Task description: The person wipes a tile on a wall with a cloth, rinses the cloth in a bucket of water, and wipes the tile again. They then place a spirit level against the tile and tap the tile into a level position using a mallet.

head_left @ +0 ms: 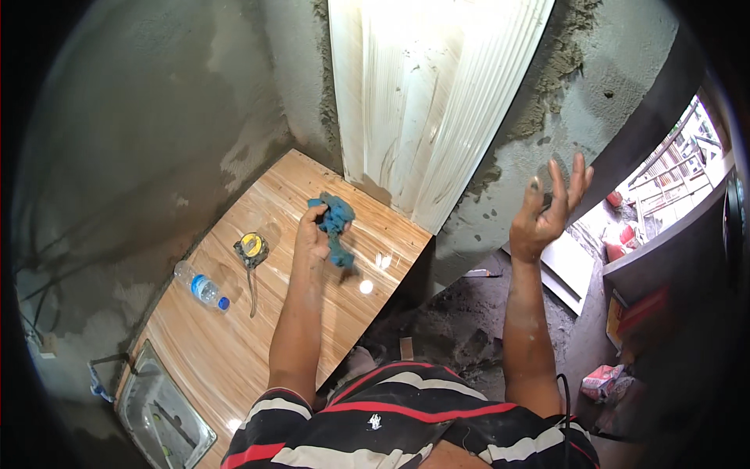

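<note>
One glossy wood-grain counter (250, 336) between plastered walls (156, 102): left hand (311, 234) clutching blue cloth (336, 213); right hand (541, 223), three o'clock, loosely splayed; blue-labelled bottle (202, 288), eight o'clock.

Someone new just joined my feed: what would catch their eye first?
Probably the bright white ribbed panel at top centre. Just below it, the left hand grips a crumpled blue cloth over the wood-grain countertop; the empty right hand is held up, open, further right.
</note>
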The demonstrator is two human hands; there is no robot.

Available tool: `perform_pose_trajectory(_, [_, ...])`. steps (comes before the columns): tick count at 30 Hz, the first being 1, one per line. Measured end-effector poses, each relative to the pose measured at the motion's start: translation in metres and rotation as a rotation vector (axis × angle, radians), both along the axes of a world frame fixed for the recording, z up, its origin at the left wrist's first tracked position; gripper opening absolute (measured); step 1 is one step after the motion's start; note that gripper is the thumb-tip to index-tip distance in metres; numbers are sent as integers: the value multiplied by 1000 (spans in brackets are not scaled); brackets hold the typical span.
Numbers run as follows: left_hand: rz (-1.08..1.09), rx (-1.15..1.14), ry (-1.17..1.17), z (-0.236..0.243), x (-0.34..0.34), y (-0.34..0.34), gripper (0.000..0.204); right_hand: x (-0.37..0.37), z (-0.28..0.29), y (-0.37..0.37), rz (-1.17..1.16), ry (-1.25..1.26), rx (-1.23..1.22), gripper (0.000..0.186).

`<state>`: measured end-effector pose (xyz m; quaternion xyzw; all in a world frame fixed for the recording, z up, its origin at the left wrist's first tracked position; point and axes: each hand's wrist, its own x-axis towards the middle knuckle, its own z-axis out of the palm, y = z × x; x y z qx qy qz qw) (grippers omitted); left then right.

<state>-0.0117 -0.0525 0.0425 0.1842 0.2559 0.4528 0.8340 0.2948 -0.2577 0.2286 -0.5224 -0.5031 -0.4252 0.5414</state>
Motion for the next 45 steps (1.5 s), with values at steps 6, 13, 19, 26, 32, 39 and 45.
perform_pose_trajectory(6, [-50,-57,100,-26,5,78,20,-40,-24,-25,269,205,-78,18])
perform_pose_trajectory(13, [64,571,1215,-49,61,107,40,-16,-62,-49,301,276,-338,12])
perform_pose_trajectory(19, [-294,1112,1835,-1,56,71,79,8,-96,-86,226,417,-480,12])
perform_pose_trajectory(26, [-663,1286,1888,-18,59,86,97,11,-130,-110,207,570,-662,16])
perform_pose_trajectory(32, [-325,1291,1653,-38,86,64,63,14,-154,-133,165,760,-823,17])
perform_pose_trajectory(39, [-215,1296,1630,-40,143,-8,35,16,-184,-139,193,824,-916,17])
perform_pose_trajectory(45, [-345,1412,1499,-41,183,-88,32,9,-194,-128,262,843,-931,20])
